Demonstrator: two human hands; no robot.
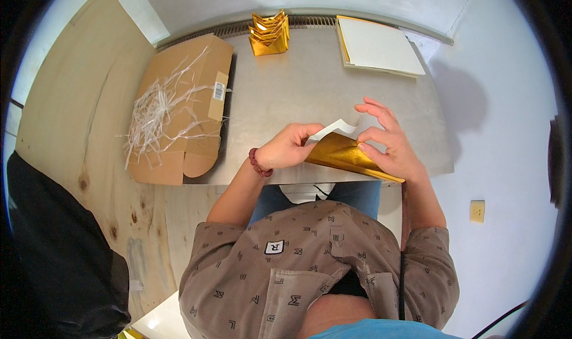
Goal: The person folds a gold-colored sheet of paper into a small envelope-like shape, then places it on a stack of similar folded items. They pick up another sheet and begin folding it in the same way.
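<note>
On the near edge of the grey table [298, 82], directly in front of the person, a folded sheet of gold paper [342, 154] is held between both hands. The left hand [286, 148] pinches the sheet's left corner, fingers curled tight over it, with a red bead bracelet [257, 163] on the wrist. The right hand [387, 142] grips the sheet's right side between thumb and forefinger, the other fingers spread loosely above it. A white flap of the paper [336, 127] sticks up between the two hands, showing the sheet's pale reverse.

Beyond the gold paper, at the table's far edge, stands a small cluster of finished gold folded pieces [269, 33]. To the right of that cluster lies a flat stack of sheets [378, 45], white face up with gold edges showing. Left of the gold paper, well apart from it, an open cardboard box [179, 118] rests partly over the table's left side, with shredded white paper strips [158, 106] spilling across it.
</note>
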